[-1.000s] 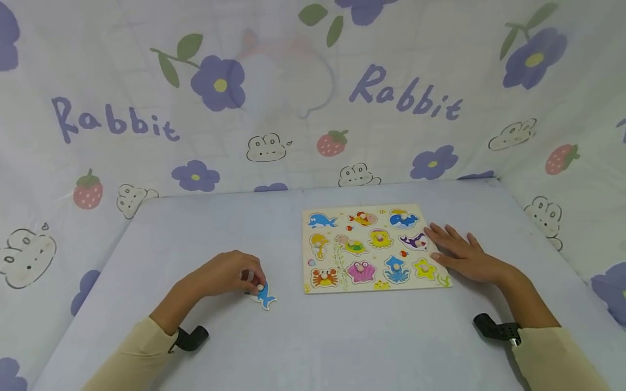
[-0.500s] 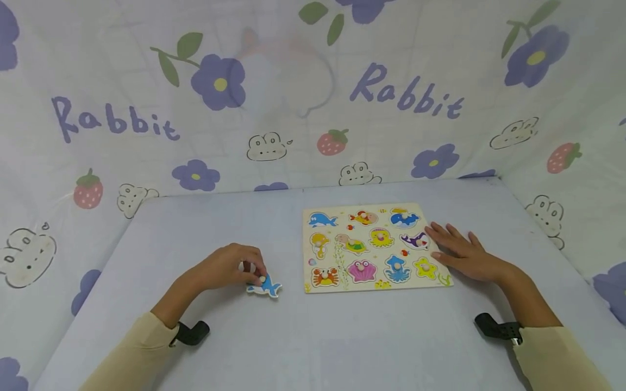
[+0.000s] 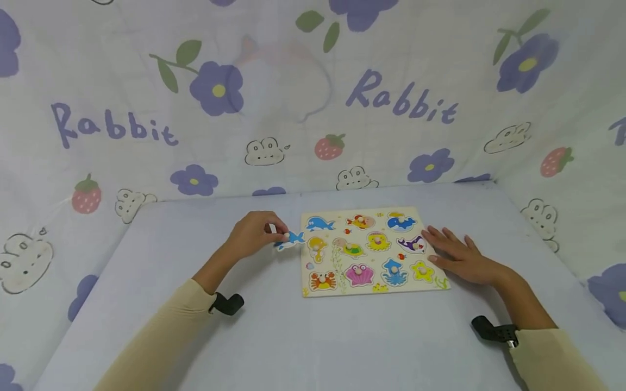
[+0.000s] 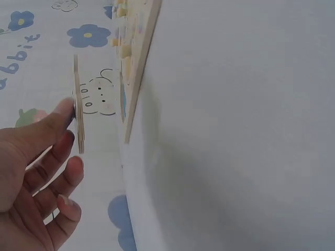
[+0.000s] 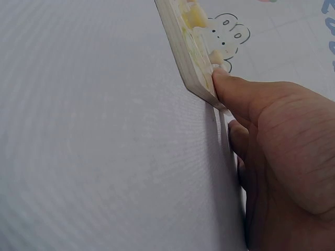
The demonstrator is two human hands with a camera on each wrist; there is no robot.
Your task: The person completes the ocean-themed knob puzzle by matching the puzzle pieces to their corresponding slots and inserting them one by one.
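My left hand [image 3: 255, 233] pinches a blue dolphin puzzle piece [image 3: 293, 240] by its small knob, just off the left edge of the puzzle board [image 3: 337, 292]. In the left wrist view the piece [image 4: 79, 117] appears edge-on, held above the table and apart from the board [image 4: 137, 89]. A blue dolphin picture [image 3: 320, 223] without a knob shows at the board's upper left. My right hand [image 3: 464, 258] lies with straight fingers along the board's right edge; in the right wrist view its thumb [image 5: 230, 86] touches the board's corner.
Knobbed sea-animal pieces sit in the board, among them a crab [image 3: 323, 279], a pink shell [image 3: 359, 274], a squid [image 3: 394, 272] and a yellow starfish [image 3: 422, 270]. The white table [image 3: 342, 342] meets a printed cloth wall [image 3: 215, 146] behind the board.
My left hand has lifted the dolphin piece and carried it right and away from me, up to the board's left edge. The piece has turned. My right hand stays by the board.
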